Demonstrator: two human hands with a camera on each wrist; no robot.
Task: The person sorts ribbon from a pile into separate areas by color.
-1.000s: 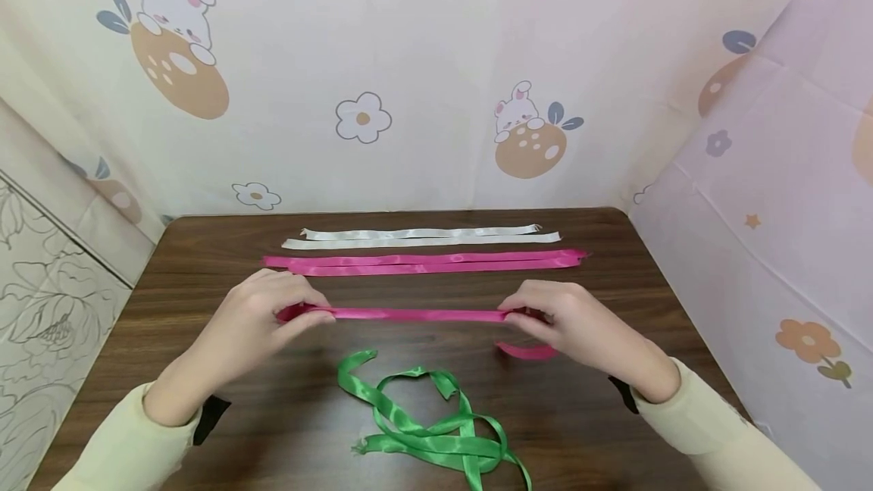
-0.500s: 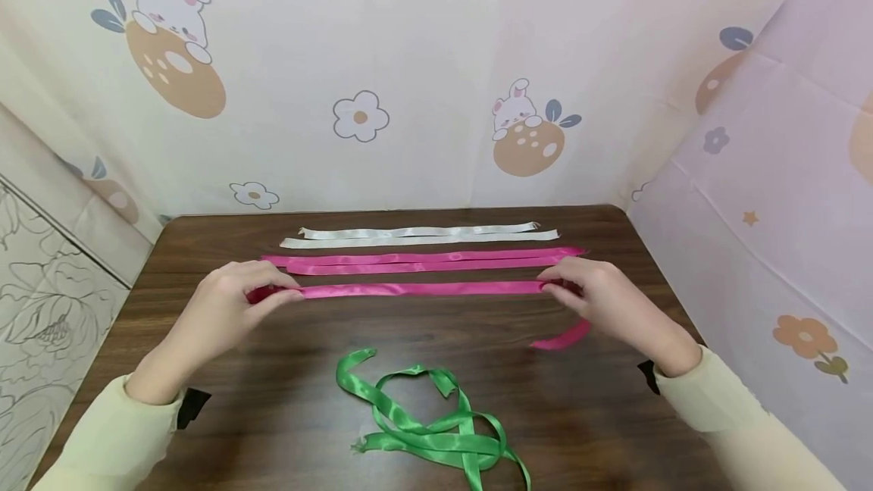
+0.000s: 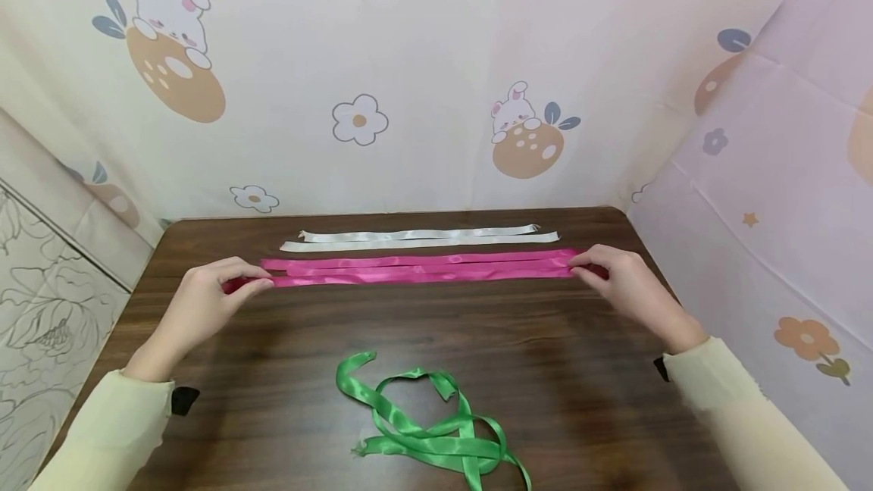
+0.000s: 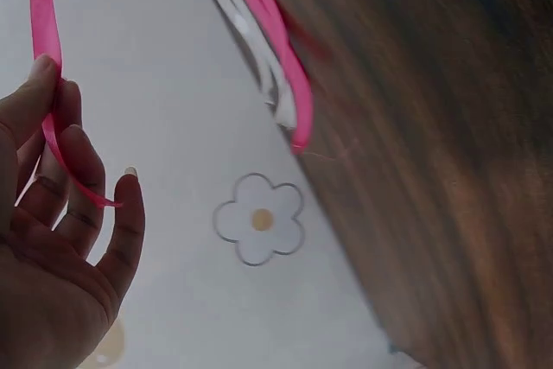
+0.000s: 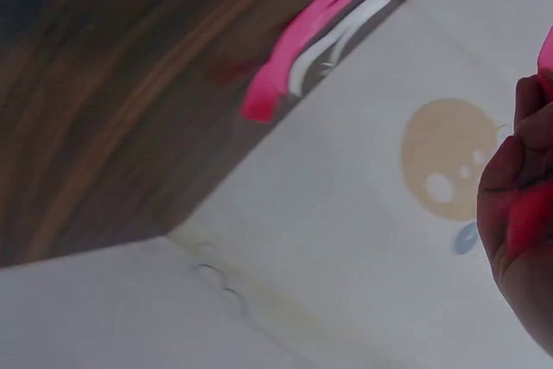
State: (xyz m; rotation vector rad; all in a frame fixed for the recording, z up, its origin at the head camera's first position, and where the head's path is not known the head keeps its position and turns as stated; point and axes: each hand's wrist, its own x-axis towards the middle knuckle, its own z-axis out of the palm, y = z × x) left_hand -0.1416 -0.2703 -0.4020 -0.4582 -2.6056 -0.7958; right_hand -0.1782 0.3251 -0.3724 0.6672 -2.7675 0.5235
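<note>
Between my hands a pink satin ribbon (image 3: 382, 279) is stretched straight from side to side. Thumb and fingers of my left hand (image 3: 204, 298) pinch it near its left end. In the left wrist view the short tail of that ribbon (image 4: 45, 28) trails across the other fingers. My right hand (image 3: 627, 286) pinches the right part, and a piece of the ribbon (image 5: 530, 220) shows by the palm in the right wrist view. Just behind, two more pink ribbons (image 3: 436, 259) lie side by side on the table. From the head view, the held ribbon appears right along their front edge.
Two white ribbons (image 3: 423, 234) lie parallel near the back of the brown wooden table (image 3: 273, 339). A loosely tangled green ribbon (image 3: 423, 445) lies at the front middle. A patterned curtain (image 3: 423, 36) hangs behind the table's back edge.
Both hands have moved away from me and farther apart, so a longer stretch of the pink ribbon shows. It has come up beside the other pink ribbons. The green ribbon has stayed put.
</note>
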